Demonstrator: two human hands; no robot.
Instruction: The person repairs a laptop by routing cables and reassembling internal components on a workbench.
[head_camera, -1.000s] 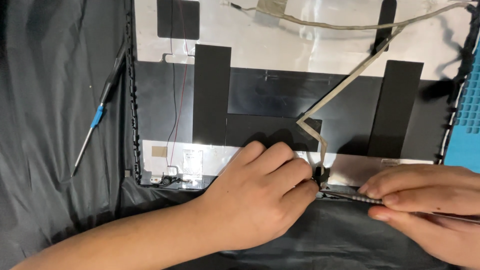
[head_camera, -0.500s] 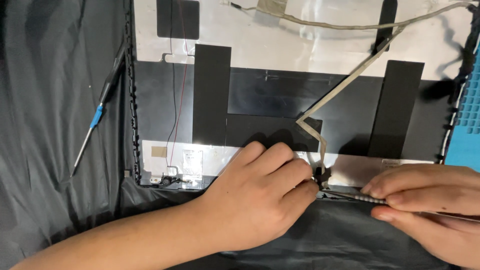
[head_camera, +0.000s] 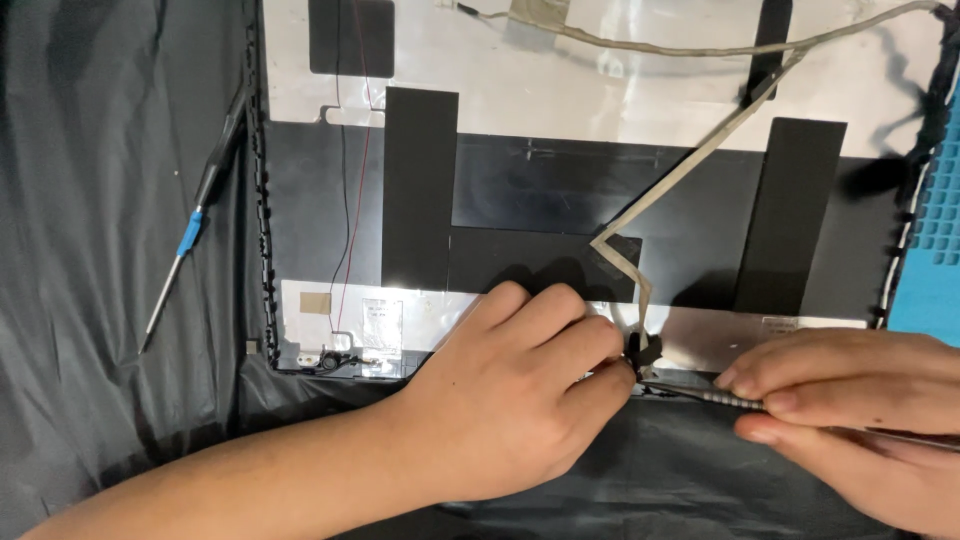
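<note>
Slim metal tool (head_camera: 700, 395), nearly flat, tip at black connector (head_camera: 640, 352) (lid's lower edge).

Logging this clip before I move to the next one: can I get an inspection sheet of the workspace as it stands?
Surface: black plastic sheet, wrinkled, covering the bench.
Job's things: laptop lid back panel lying flat, silver and black patches; slim metal tool at the panel's lower edge, its tip at a small black part.
Clutter: screwdriver with blue collar lying left of the panel.
Grips: left hand resting on the panel's lower edge, fingertips at the black part; right hand pinching the tool.
Cables: flat ribbon cable running diagonally down to the black part; thin red and black wires at left.
Surroundings: blue mat at right edge.
</note>
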